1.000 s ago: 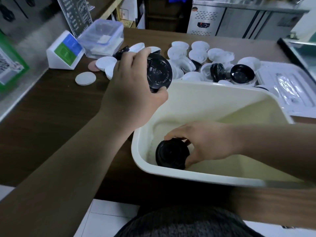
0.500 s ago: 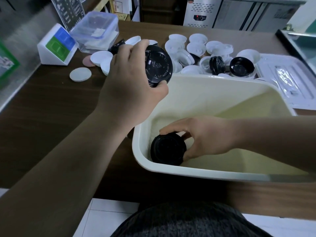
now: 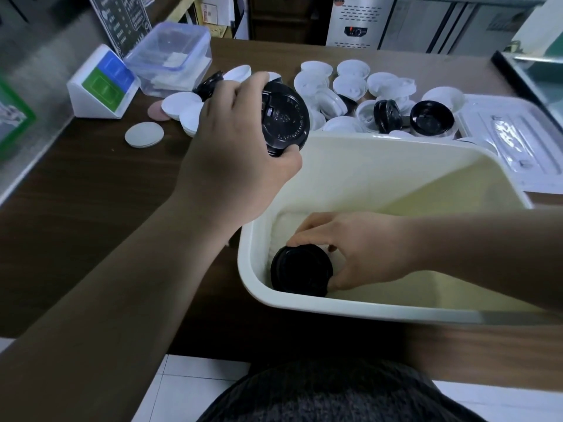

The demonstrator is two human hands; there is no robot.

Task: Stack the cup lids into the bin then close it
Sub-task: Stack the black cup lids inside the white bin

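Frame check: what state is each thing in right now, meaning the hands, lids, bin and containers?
Bin: open, no cover on.
Left hand: grips black lid, tilted, above the bin's far-left corner.
Right hand: holds black lid stack on the bin floor.
Loose lids: scattered on the counter behind the bin.
Clear cover: lying flat right of the bin.
Clear box: lid on.

I'm at a dark wood counter – it runs L to R in front of me. Behind it, steel fridge units w/ a small control panel. Steel backsplash on my L, chalk menu board at top L. Glass case far R. White tile floor below – light's dim, cool.
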